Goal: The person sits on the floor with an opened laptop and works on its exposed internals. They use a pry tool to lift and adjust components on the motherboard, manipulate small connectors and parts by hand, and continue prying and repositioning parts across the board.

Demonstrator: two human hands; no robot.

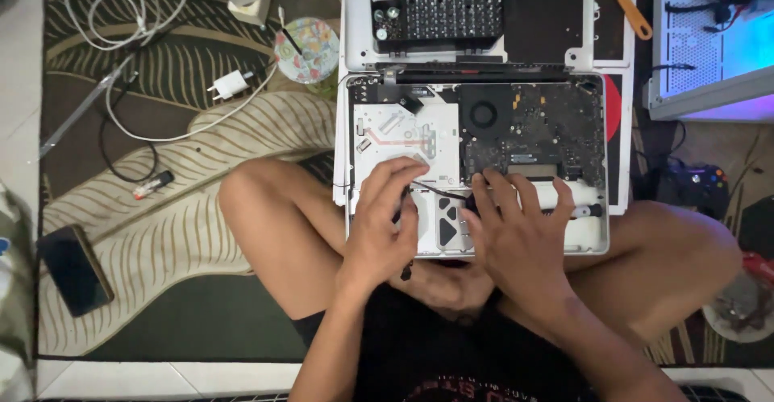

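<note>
Internals stage: left hand (385, 223) grip pinches a black cable (439, 191) in the opened laptop (592, 237); right hand (516, 237), at 3 o'clock, lies flat, holding nothing. Next: gentle lift.

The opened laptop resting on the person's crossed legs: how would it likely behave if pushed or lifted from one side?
The opened laptop looks stiff, a metal shell, so it would probably move as one piece. With its cover off and circuit board bare, it seems fragile. Resting on legs under the left hand and right hand, it may tip.
</note>
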